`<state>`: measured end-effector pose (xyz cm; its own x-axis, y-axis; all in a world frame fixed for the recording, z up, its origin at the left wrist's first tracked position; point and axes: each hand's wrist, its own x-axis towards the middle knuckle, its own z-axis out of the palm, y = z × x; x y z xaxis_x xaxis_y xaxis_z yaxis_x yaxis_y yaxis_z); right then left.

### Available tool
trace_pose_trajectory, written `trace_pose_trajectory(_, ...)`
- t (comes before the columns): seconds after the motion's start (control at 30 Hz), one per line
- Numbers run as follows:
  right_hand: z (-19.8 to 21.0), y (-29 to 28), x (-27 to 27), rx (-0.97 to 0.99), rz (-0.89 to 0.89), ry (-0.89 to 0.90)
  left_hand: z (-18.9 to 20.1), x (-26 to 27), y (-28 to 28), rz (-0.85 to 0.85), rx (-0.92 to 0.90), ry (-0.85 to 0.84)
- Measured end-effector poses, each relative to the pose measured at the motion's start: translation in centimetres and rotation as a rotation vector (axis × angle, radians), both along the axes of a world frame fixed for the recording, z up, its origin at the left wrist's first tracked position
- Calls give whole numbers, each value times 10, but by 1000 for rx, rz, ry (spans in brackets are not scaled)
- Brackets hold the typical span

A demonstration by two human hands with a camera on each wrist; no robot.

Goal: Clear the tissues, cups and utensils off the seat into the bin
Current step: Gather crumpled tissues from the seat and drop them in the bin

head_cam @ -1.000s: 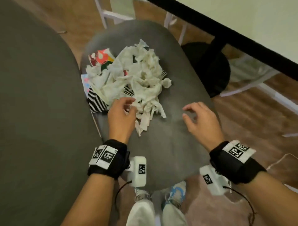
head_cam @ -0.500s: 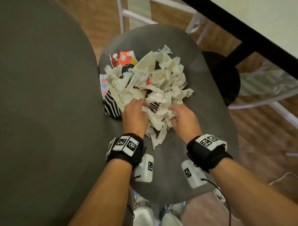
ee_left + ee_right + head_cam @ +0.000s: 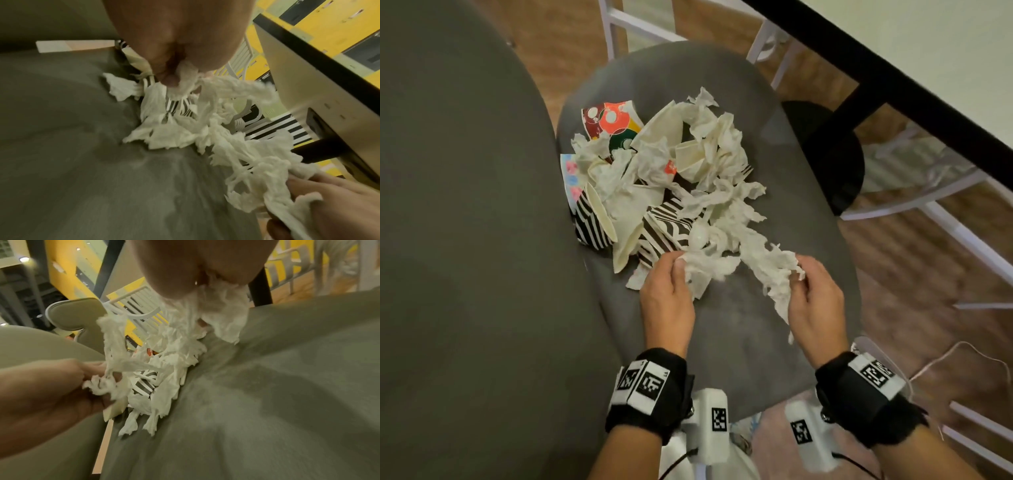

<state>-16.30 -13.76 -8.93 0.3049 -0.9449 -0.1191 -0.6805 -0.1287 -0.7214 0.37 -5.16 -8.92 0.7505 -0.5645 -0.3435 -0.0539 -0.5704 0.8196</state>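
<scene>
A heap of crumpled white tissues (image 3: 709, 192) lies on the grey seat (image 3: 732, 342), mixed with flattened paper cups: a striped one (image 3: 664, 229), a red dotted one (image 3: 613, 120). A white plastic spoon (image 3: 697, 236) and a fork (image 3: 744, 171) poke out of the heap. My left hand (image 3: 671, 274) pinches a wad of tissue (image 3: 185, 84) at the heap's near edge. My right hand (image 3: 808, 284) grips a long strand of tissue (image 3: 770, 270) (image 3: 218, 318) that stretches back to the heap. The bin is not in view.
A second grey cushion (image 3: 465, 240) fills the left side. A black-edged table (image 3: 893, 85) crosses the upper right, with its dark round base (image 3: 835, 161) beside the seat. White chair frames (image 3: 962, 240) stand on the wooden floor at the right.
Both hands went into the near edge of the heap, closed on tissue and have drawn back toward me. The right hand has pulled a strand out to the right.
</scene>
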Motion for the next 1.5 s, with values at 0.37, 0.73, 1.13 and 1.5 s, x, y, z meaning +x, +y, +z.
trace_pose_trajectory(0.37,-11,-3,0,290,-10,159,-15,-14,9,-124,264,5)
trace_pose_trajectory(0.73,-12,-4,7,331,24,144,-39,7,9,-40,305,-158)
trace_pose_trajectory(1.13,-8,4,-4,284,-12,150,-37,-15,9,-81,197,-118)
trace_pose_trajectory(1.5,1,6,-21,328,-163,76,-12,-32,-6,-49,89,108)
